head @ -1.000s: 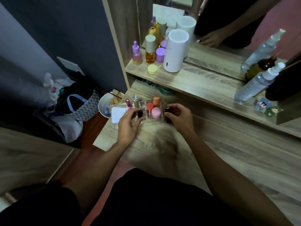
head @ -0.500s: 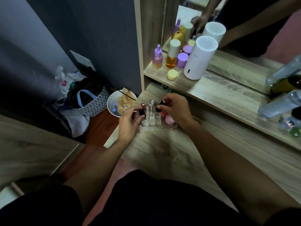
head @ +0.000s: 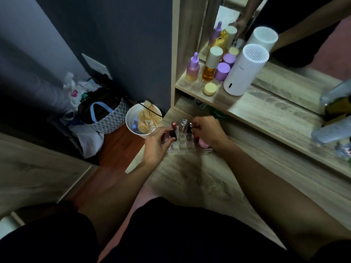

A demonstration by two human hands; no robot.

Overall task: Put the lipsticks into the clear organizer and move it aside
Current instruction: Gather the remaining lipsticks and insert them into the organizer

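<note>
The clear organizer (head: 183,146) stands near the left end of the wooden dressing table (head: 199,179). A red-topped lipstick (head: 173,125) and a silver-capped one (head: 183,123) stand upright in its back slots. My left hand (head: 156,146) pinches a black lipstick (head: 173,135) at the organizer's left side. My right hand (head: 207,132) holds another dark lipstick (head: 190,128) over a back slot on the right. A pink round item (head: 203,143) shows in the organizer under my right wrist.
On the shelf above stand a white cylinder device (head: 245,70), purple and amber bottles (head: 192,68) and a yellow jar (head: 210,89), with a mirror behind. Spray bottles (head: 330,130) lie at the right. A white bin (head: 141,120) and a patterned bag (head: 106,116) sit on the floor at the left.
The organizer now sits further left on the table than a second ago. My right hand has reached over its back row with the dark lipstick. The view has swung left.
</note>
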